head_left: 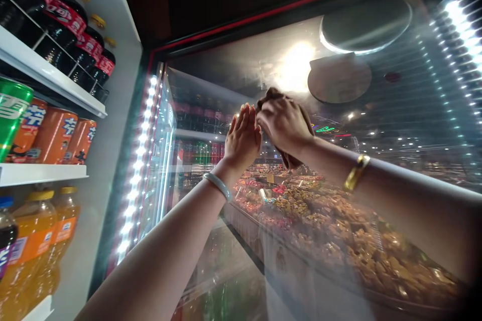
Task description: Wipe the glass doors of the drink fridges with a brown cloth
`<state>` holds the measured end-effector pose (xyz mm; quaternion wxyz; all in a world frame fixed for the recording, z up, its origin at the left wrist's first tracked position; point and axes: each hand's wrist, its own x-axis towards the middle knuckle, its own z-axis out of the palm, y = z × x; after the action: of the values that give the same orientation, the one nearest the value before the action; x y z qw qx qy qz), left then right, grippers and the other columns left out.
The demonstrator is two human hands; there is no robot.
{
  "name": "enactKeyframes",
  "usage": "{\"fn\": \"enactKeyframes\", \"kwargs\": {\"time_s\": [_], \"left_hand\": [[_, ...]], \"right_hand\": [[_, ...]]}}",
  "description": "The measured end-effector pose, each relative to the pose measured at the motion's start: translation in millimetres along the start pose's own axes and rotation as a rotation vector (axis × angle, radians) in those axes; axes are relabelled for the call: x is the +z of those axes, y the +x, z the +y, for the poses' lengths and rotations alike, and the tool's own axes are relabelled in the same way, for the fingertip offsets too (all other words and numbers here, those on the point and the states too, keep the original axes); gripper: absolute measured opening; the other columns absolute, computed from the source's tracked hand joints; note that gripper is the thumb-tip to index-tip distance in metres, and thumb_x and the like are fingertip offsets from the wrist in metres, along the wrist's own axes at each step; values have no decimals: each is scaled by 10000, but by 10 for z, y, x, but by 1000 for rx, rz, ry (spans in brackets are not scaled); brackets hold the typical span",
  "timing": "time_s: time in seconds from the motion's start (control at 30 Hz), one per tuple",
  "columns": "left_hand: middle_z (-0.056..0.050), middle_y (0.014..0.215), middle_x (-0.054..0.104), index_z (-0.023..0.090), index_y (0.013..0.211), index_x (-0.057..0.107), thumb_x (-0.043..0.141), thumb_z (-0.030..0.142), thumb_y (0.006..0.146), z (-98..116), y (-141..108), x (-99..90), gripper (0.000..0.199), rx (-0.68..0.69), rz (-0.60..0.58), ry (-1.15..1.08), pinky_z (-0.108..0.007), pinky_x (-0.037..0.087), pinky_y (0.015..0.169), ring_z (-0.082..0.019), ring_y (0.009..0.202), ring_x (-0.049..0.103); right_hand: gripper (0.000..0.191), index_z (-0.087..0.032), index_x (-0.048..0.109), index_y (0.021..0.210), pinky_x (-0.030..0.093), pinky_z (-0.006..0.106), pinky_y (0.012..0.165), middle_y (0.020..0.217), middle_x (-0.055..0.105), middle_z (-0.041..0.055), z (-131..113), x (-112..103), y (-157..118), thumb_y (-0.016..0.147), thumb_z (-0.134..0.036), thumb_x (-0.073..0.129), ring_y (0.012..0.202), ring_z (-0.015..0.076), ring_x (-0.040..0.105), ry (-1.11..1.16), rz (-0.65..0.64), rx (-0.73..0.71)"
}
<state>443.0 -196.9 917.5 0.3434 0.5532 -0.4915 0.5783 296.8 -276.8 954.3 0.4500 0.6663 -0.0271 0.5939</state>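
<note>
A large glass door (233, 261) with a dark frame fills the middle of the view. My left hand (243, 135), a pale bangle at its wrist, lies with its palm toward the glass and fingers pointing up, holding nothing. Just right of it, my right hand (284, 123) is bent over a brown cloth (289, 160) against the glass. The cloth shows above the fingers and hangs below the palm. A gold bracelet circles the right wrist.
White shelves (48, 173) on the left hold dark cola bottles (66, 15), orange cans (56, 133), a green can (13, 110) and orange drink bottles (35, 246). A light strip (139, 160) runs along the door's left edge. Heaped packaged goods (339, 230) show in the glass.
</note>
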Motion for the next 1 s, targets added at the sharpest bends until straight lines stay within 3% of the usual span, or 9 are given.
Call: {"fn": "enactKeyframes", "kwargs": {"time_s": [0.1,0.23,0.33,0.47,0.6,0.7,0.77,0.9,1.0], "left_hand": [[-106,1740,151,109,1658,160,199,324,1043,-140,-76,-21,652,-9,13,-5,-427,88,1351,-221,1627,108],[-85,1741,162,148,1666,140,226,318,1035,-211,-103,-34,659,-6,-6,-14,-454,72,1352,-232,1627,111],[-82,1743,148,148,1664,139,218,321,1039,-206,-108,-26,654,-10,8,-9,-443,46,1351,-215,1629,105],[-93,1746,115,134,1664,117,235,336,1040,-280,-220,-39,666,-18,8,-8,-442,44,1350,-215,1632,68],[-98,1746,119,129,1665,98,217,306,1038,-458,-384,-75,663,-22,-8,25,-449,31,1349,-211,1631,77],[-96,1747,124,138,1667,99,200,316,1045,-560,-450,-87,654,-24,1,47,-445,15,1348,-203,1631,73],[-97,1746,127,146,1668,93,197,312,1045,-590,-474,-93,653,-35,11,58,-454,0,1347,-201,1631,71],[-133,1743,111,112,1664,69,209,324,1047,-639,-568,-117,667,-130,7,45,-496,-26,1338,-226,1632,34],[-135,1745,85,124,1666,19,203,323,1052,-719,-708,-128,671,-170,10,34,-514,-38,1332,-235,1630,18]], "right_hand": [[368,-277,707,1136,445,478,994,1226,698,38,77,-78,-255,1057,-371,360,1122,267,582,30,-60,-167],[406,-257,726,1048,452,542,951,1138,702,82,355,-61,-32,1043,-417,354,1110,322,587,46,83,92],[426,-228,734,1054,451,561,934,1135,687,126,111,84,258,1036,-354,327,1117,346,574,53,116,176],[361,-261,703,1178,437,500,1003,1272,676,87,-355,101,22,1032,-298,374,1142,296,560,81,-41,-47],[319,-294,704,1149,436,495,1005,1207,702,48,-168,-8,-244,1036,-374,416,1126,281,583,96,-37,-70],[369,-257,721,1078,446,538,959,1171,687,94,-40,77,51,1029,-382,377,1137,330,581,94,98,112],[409,-230,724,1100,448,566,942,1150,681,128,-201,187,291,1024,-354,342,1132,353,575,101,139,177],[415,-246,694,1242,454,535,968,1208,691,121,-773,274,196,1015,-264,347,1113,310,578,132,2,-40],[382,-279,700,1217,448,488,997,1296,679,59,-819,183,-152,1039,-294,362,1142,275,576,144,-101,-219]]}}
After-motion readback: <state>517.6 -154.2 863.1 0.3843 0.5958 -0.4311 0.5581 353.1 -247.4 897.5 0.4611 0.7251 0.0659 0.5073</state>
